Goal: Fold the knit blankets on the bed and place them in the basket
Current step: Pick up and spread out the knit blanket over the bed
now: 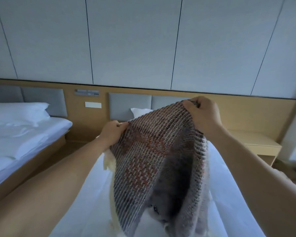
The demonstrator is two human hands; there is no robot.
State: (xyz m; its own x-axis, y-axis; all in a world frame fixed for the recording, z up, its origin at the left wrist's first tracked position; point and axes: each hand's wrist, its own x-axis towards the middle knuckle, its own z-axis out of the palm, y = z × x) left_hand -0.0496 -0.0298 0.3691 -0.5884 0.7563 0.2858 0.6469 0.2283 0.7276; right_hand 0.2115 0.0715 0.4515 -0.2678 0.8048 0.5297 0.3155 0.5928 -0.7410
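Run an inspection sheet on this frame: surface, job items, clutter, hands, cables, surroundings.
Surface: bed with white sheet, lightly creased.
Job's things: knit blanket held up off the bed, hanging down and doubled on its right side; basket not in view.
Clutter: cream fabric shows at the blanket's left edge, mostly hidden.
Grippers: left hand pinches the blanket's top edge; right hand grips the top edge higher up.
Cables: nothing seen.
Surroundings: second bed at left, wooden headboard panel, nightstand at right.

A second bed (24,135) with a white pillow (19,111) stands at left. A light wooden nightstand (256,142) sits at far right.
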